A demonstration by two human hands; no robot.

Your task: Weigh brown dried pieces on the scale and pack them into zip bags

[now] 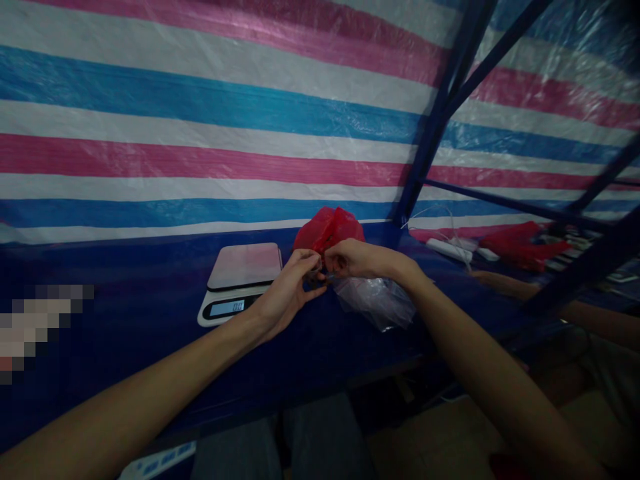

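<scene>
Bulging away from fingers (304,256), red bag (314,231); long axis unclear

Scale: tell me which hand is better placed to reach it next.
Left, I'd judge: the left hand is nearer the scale, while the right hand is farther away, beside the clear plastic bags.

A striped plastic sheet (200,157) hangs behind a blue table (125,293) and metal frame (433,140), the floor (450,433) dim and perhaps tiled.

Bare forearms (150,390) angled inward, left hand (285,290) close beside right hand (363,260), fingers (314,293) bent.
</scene>
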